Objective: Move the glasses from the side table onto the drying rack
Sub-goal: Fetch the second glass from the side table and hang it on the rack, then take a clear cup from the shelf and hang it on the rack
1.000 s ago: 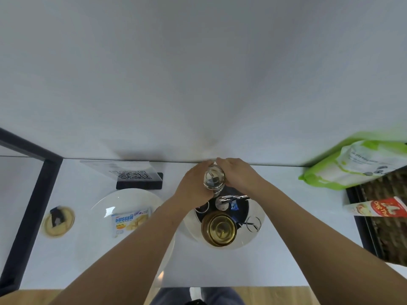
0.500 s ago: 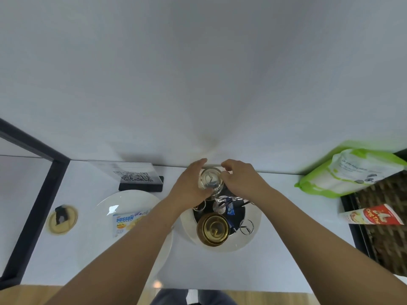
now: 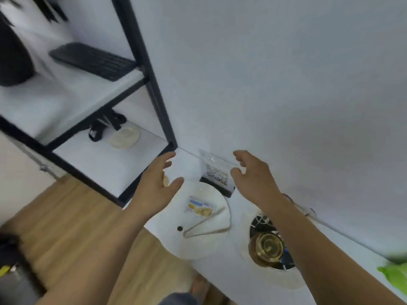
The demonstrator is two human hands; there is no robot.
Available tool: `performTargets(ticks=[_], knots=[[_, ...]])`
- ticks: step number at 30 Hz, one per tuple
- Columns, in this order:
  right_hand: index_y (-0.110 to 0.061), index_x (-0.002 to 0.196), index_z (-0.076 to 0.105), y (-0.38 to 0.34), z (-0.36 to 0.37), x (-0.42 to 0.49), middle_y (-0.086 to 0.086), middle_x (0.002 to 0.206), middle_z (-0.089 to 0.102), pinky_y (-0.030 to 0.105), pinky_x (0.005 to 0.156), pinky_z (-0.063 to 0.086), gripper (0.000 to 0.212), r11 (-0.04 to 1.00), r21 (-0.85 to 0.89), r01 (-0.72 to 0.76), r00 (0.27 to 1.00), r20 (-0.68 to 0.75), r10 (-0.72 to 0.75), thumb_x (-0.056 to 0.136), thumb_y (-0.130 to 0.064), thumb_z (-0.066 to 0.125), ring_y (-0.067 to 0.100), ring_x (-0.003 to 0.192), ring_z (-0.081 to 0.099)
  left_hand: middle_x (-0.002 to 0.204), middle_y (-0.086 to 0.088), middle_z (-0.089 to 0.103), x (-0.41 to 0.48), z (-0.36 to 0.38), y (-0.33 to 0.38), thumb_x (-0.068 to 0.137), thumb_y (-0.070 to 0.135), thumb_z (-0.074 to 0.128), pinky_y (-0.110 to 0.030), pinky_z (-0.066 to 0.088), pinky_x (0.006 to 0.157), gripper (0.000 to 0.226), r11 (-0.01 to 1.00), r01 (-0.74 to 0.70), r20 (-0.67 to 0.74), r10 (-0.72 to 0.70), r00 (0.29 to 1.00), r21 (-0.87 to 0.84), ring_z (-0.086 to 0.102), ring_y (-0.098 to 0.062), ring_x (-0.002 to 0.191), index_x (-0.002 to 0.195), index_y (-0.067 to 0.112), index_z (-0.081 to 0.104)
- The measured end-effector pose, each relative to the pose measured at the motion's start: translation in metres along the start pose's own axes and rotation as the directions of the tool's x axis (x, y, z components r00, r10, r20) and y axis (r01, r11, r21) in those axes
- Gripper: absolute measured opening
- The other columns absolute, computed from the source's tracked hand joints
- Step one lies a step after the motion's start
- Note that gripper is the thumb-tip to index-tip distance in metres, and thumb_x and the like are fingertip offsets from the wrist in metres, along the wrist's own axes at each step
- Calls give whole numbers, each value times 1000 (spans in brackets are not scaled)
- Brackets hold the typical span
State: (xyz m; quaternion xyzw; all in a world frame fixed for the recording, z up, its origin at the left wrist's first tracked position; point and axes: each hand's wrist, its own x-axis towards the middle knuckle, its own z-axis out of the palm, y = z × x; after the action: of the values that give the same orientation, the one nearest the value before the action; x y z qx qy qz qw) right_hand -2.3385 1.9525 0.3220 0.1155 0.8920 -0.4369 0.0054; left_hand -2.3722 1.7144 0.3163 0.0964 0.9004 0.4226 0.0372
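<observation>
The round drying rack (image 3: 246, 249) sits on the white counter at lower right, with an amber-tinted glass (image 3: 267, 247) standing upside down on it. My right forearm hides the rack's far part, and the clear glass is out of sight. My left hand (image 3: 157, 183) floats empty with fingers spread, up and to the left of the rack, near the shelf's corner post. My right hand (image 3: 253, 175) is also empty and spread, in front of a small stand with a printed code (image 3: 217, 172). The picture is blurred by motion.
A white plate (image 3: 211, 194) with a snack packet (image 3: 199, 208) lies between my arms. A black-framed shelf unit (image 3: 154, 93) stands at the left, holding a keyboard (image 3: 92, 60) and a pale round object (image 3: 124, 137). A green bag (image 3: 394, 274) pokes in at the right edge; wooden floor lies below.
Both hands have let go of the clear glass at the rack and swung up and left, open. My head has turned left, bringing the shelf unit and floor into view.
</observation>
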Motion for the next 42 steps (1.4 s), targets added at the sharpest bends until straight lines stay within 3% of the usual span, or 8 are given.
performTargets(ticks=[5,11,18,22,25,30,38,42], knots=[[-25,136,49,-88,89,-11,-4,136,54,23,91,35,44,972,78,221,950,209,-232,93,-19,52,11,122,49,128,15,51,-69,-90,-42,89,22,68,-18,42,90,55,987,150,-238,-131,962,63,49,-2,117,139,31,46],[-27,129,55,-176,181,-45,-8,129,58,25,94,42,39,910,77,408,823,399,-403,92,-18,55,6,112,52,126,7,61,-145,-182,-117,85,26,70,-40,49,100,49,950,311,-469,-282,837,-16,57,-10,119,131,31,53],[-31,128,54,-263,289,-91,-17,117,52,23,95,45,35,847,43,530,714,517,-473,94,-20,57,2,112,52,130,11,58,-211,-273,-202,87,18,70,-7,39,84,47,929,354,-542,-355,762,-110,53,-5,119,131,26,55],[-32,128,54,-321,368,-121,-17,122,53,17,90,41,35,789,58,612,609,602,-517,94,-22,57,-1,112,50,130,6,61,-263,-331,-252,86,15,71,-25,44,95,47,910,383,-615,-394,683,-158,56,-8,117,131,18,57],[-31,125,57,-368,424,-154,-13,124,58,25,96,46,33,748,120,653,503,669,-547,93,-22,58,3,114,55,129,7,61,-314,-372,-280,87,16,69,-19,43,92,45,888,424,-683,-421,597,-177,57,-8,117,131,17,57],[-32,121,59,-443,512,-227,-13,122,61,32,99,47,32,586,230,777,230,763,-604,91,-23,59,4,115,55,126,8,61,-431,-420,-308,88,20,68,-27,43,97,44,816,503,-811,-485,326,-285,56,-7,117,131,20,56],[-29,129,56,-506,632,-394,-12,128,57,29,97,45,37,360,539,762,-323,798,-509,93,-25,58,9,118,54,124,13,58,-628,-396,-294,89,22,67,-5,37,79,42,506,606,-769,-556,-315,-614,55,-4,114,129,24,56],[-28,128,56,-501,663,-482,-10,128,56,29,99,44,36,247,721,648,-622,688,-375,92,-25,58,8,120,51,127,15,59,-679,-365,-266,90,27,65,-27,46,95,40,383,549,-668,-484,-565,-743,55,-4,116,128,30,55]])
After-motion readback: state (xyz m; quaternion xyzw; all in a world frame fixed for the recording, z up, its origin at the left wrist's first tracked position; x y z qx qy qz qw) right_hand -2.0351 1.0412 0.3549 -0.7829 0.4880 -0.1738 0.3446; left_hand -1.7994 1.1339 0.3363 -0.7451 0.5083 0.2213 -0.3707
